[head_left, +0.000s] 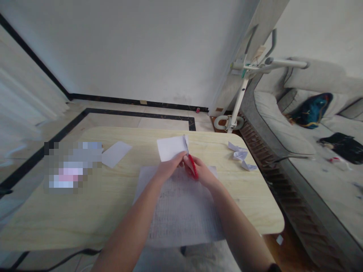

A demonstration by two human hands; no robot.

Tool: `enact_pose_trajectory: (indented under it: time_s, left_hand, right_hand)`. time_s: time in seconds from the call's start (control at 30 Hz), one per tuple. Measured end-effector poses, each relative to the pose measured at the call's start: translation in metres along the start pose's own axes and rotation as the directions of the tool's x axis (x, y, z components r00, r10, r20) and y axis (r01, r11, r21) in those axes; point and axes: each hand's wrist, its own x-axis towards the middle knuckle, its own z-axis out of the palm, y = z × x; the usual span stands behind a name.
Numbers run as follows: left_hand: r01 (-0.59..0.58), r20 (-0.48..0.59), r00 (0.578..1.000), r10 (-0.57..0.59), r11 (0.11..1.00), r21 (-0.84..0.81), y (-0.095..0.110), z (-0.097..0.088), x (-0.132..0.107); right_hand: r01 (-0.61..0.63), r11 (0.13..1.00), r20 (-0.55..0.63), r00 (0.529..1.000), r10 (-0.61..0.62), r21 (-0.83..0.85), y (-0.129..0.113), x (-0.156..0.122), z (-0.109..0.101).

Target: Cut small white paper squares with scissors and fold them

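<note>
At table (pixel 263 211), L grip (pixel 171 165) holds wht paper (pixel 169 148); R grip (pixel 202 170) holds scissors (pixel 193 166); printed sheet (pixel 184 215) illegible

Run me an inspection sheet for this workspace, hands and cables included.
Surface: pale wood-grain table with a large, thin printed sheet at its near edge.
Job's things: rectangular white paper; red-handled metal scissors, blades at the paper's right side.
Clutter: folded white paper scraps at right; loose white sheet at left, beside a pixelated patch.
Hands: left hand holds the paper; right hand holds the scissors.
Cables: none certain; black curved strip below table unclear.
Surroundings: grey fabric sofa, white metal stand.
</note>
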Motion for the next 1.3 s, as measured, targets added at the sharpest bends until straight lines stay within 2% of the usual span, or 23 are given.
enact_pose_trajectory:
  time_s: [0.13, 0.27, 0.37, 0.6, 0.7, 0.93, 1.3]
  left_hand:
    - [0.091, -0.013, 0.996, -0.092, 0.995, -0.051, 0.002, 0.001, 0.001]
    - [0.035, -0.004, 0.999, -0.035, 0.999, 0.012, -0.007, 0.002, 0.005]
    - [0.08, -0.012, 0.997, -0.08, 0.997, 0.004, -0.009, 0.003, 0.006]
    - [0.133, -0.019, 0.991, -0.136, 0.984, -0.116, 0.006, 0.003, -0.001]
    - [0.15, -0.043, 0.987, -0.158, 0.977, -0.153, 0.004, 0.004, 0.001]
    - [0.104, -0.081, 0.991, -0.108, 0.993, -0.058, -0.013, 0.006, 0.007]
    - [0.083, -0.055, 0.995, -0.086, 0.995, -0.058, -0.003, 0.004, 0.002]
  right_hand:
    - [0.014, 1.0, -0.019, 1.0, -0.015, -0.017, 0.001, 0.0, 0.001]
    - [0.059, 0.996, -0.05, 0.997, -0.062, -0.06, 0.003, 0.002, 0.0]
    - [0.053, 0.997, -0.058, 0.997, -0.057, -0.057, 0.004, 0.002, -0.001]
    - [0.051, 0.997, -0.048, 0.997, -0.053, -0.051, 0.001, 0.0, 0.002]
    - [0.031, 0.998, -0.064, 0.997, -0.034, -0.056, 0.001, 0.0, 0.003]
    - [0.011, 1.0, -0.125, 0.992, -0.012, -0.012, 0.006, 0.002, 0.002]
    - [0.027, 0.998, -0.092, 0.995, -0.032, -0.053, 0.001, 0.001, 0.001]
